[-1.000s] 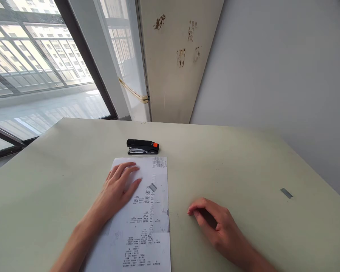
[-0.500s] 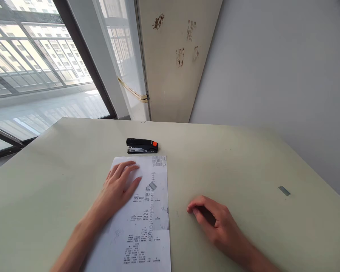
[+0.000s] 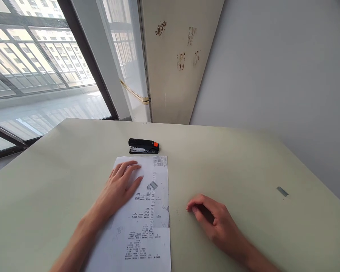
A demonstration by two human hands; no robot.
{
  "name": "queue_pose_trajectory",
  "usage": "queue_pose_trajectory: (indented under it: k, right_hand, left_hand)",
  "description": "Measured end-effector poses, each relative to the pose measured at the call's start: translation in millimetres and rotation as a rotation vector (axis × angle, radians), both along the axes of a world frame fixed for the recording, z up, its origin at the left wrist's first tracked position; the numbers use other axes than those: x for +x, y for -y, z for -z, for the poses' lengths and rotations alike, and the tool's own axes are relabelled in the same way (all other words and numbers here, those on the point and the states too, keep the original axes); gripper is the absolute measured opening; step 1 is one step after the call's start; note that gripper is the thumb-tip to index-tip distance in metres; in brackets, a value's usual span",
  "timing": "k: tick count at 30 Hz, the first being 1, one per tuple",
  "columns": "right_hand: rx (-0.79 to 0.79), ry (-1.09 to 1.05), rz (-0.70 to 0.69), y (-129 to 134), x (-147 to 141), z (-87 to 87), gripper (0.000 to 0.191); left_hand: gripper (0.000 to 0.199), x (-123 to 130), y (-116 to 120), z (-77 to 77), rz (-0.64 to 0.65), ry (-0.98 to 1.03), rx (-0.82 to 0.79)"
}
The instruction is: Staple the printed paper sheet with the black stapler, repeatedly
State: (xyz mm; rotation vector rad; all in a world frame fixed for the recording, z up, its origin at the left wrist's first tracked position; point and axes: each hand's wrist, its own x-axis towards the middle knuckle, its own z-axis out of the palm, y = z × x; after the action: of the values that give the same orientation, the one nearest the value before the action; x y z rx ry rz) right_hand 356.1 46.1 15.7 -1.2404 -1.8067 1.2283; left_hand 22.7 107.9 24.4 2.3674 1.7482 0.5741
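Note:
Printed paper point(image 3: 141, 238) lies flat on the table, its dense text upside down to me. My left hand point(image 3: 123, 181) rests palm down on its left part, fingers spread. A short grey strip of staples point(image 3: 153, 185) lies on the sheet, right of my left thumb. Just beyond the paper's far edge stands a black stapler point(image 3: 144, 146) with an orange patch at its right end. To the right of the paper, my right hand point(image 3: 211, 221) rests on the table, fingers curled and thumb against the index finger. I see nothing in it.
Another grey staple strip point(image 3: 282, 191) lies on the pale table point(image 3: 229, 162) far to the right. Beyond the table are a stained cream cabinet door point(image 3: 178, 87) with a handle, a grey wall point(image 3: 272, 68) at the right, and a large window point(image 3: 39, 68) at the left.
The view has shifted very slightly. Both hands, the paper, the stapler and the staple strips stay where they were.

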Motion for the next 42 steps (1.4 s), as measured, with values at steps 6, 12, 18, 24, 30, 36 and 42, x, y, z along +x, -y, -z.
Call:
queue_pose_trajectory:
  k: [6,12,18,24,30,36,42]
  right_hand:
    - [0.024,-0.008,-0.008,0.3,0.7,-0.9,0.020]
    - [0.060,-0.008,-0.004,-1.3,0.7,-1.1,0.019]
    - [0.090,-0.022,-0.005,-2.9,1.0,-2.1,0.020]
    - [0.112,-0.062,-0.009,-3.7,0.1,-1.3,0.020]
    - [0.098,-0.111,-0.014,-4.1,-0.1,-2.7,0.018]
    - [0.115,-0.105,-0.022,-3.2,-0.9,-3.6,0.018]
    - [0.156,-0.106,0.081,-9.6,4.2,2.3,0.018]
  left_hand:
    - [0.036,-3.1,-2.4,-3.8,-0.002,0.017,0.035]
    - [0.042,0.0,-14.9,-18.1,-0.156,0.018,0.075]
    - [0.058,-8.2,-54.7,-24.4,-0.213,-0.037,0.146]
    - [0.065,-11.0,-92.1,-27.7,-0.102,-0.084,0.061]
    - [0.055,-12.7,-109.2,-40.9,-0.082,-0.109,-0.054]
    - [0.047,-4.0,-109.4,-53.5,-0.111,-0.125,-0.022]
    - [0.044,47.8,-72.9,-68.6,-0.097,-0.077,0.113]
